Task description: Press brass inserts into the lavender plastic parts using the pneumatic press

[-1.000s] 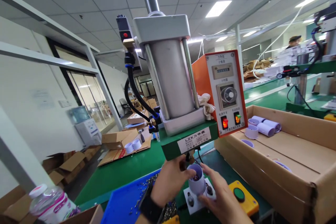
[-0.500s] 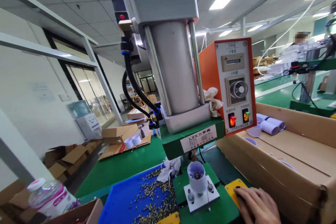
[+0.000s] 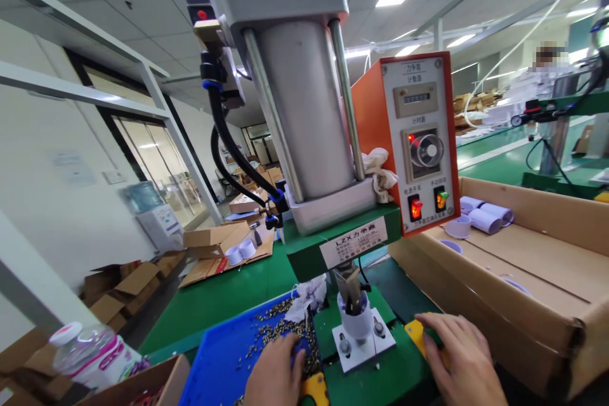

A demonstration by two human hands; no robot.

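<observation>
A pneumatic press (image 3: pixel 304 120) stands in front of me. Its metal ram (image 3: pixel 351 288) reaches down into a white plastic cup (image 3: pixel 356 320), which sits upright on a white bolted plate (image 3: pixel 349 355). My left hand (image 3: pixel 276 371) is over the right side of a blue tray (image 3: pixel 209 361) of small metal pieces (image 3: pixel 276 333), beside a yellow switch housing (image 3: pixel 314 388); thumb and forefinger are apart, with nothing visible between them. My right hand (image 3: pixel 461 355) lies over another yellow switch housing (image 3: pixel 416 336), fingers stretched and thumb apart.
An orange control box (image 3: pixel 423 139) with lit switches adjoins the press. On the right is a cardboard box (image 3: pixel 476 304) with white plastic rings (image 3: pixel 488 219). At lower left are a plastic bottle (image 3: pixel 98 358) and a smaller carton (image 3: pixel 166 380). A person (image 3: pixel 549 57) is far behind.
The ram has come down into the cup. A red light on the timer dial has come on. My left hand has entered view over the tray; the right hand's fingers have shifted on the switch housing.
</observation>
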